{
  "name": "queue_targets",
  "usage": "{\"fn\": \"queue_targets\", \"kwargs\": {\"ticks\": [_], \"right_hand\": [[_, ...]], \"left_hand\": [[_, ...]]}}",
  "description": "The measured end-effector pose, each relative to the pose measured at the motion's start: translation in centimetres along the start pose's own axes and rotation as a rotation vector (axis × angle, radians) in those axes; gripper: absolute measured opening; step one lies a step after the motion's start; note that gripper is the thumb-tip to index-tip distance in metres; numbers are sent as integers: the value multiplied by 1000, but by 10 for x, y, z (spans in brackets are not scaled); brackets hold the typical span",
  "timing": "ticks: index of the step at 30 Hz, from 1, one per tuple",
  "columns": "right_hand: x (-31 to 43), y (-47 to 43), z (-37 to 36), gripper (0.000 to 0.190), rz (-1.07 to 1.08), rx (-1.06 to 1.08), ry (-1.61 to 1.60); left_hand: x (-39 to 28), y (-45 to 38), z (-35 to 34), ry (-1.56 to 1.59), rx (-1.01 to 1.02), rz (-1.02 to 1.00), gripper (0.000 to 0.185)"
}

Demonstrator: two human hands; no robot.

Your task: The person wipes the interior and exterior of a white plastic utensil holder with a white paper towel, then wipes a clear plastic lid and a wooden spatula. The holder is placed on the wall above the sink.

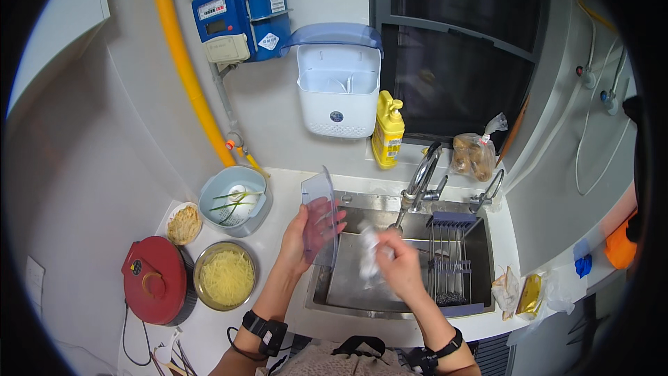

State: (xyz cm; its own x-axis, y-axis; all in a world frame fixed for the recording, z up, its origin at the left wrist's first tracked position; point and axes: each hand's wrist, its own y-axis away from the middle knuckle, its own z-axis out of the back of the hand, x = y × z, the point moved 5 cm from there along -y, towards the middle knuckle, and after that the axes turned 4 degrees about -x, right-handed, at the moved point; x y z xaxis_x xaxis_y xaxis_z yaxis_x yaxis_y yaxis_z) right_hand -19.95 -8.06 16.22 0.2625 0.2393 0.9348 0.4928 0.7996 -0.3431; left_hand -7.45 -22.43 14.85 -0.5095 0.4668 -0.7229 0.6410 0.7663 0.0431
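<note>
My left hand (297, 237) holds a translucent bluish plastic tray or lid (319, 219) upright at the left edge of the stainless steel sink (334, 297). Its fingers show through the plastic. Over the basin, my right hand (399, 263) grips a crumpled white cloth or paper (368, 250), blurred by motion. A gap separates the cloth from the tray. Behind my right hand stands the chrome faucet (422, 169). On the wall above hangs a white plastic holder (338, 109) with its blue lid raised.
Left of the sink are a bowl of shredded potato (226, 277), a red electric cooker (154, 282), a blue-grey basin (209, 188) with scallions and a plate of food (183, 223). A metal rack (449, 250) spans the sink's right side. A yellow detergent bottle (388, 133) stands behind.
</note>
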Motion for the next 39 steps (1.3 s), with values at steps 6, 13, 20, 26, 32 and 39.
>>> {"fn": "queue_targets", "kwargs": {"ticks": [6, 13, 20, 26, 32, 39], "right_hand": [[35, 12, -59, 16, 459, -51, 212], [57, -26, -47, 5, 460, -200, 323], [43, -54, -26, 8, 298, -409, 285], [43, -15, -50, 8, 531, -139, 466], [59, 43, -66, 10, 673, 20, 518], [67, -48, -24, 7, 430, -287, 516]], "left_hand": [[62, -8, 28, -181, 140, -109, 34], [72, 27, 12, -583, 34, -117, 27], [52, 47, -54, -196, 87, 156, 28], [62, 55, -39, -15, -387, 280, 31], [44, 4, -26, 304, 107, 309, 44], [49, 55, -48, -76, 107, 197, 28]]}}
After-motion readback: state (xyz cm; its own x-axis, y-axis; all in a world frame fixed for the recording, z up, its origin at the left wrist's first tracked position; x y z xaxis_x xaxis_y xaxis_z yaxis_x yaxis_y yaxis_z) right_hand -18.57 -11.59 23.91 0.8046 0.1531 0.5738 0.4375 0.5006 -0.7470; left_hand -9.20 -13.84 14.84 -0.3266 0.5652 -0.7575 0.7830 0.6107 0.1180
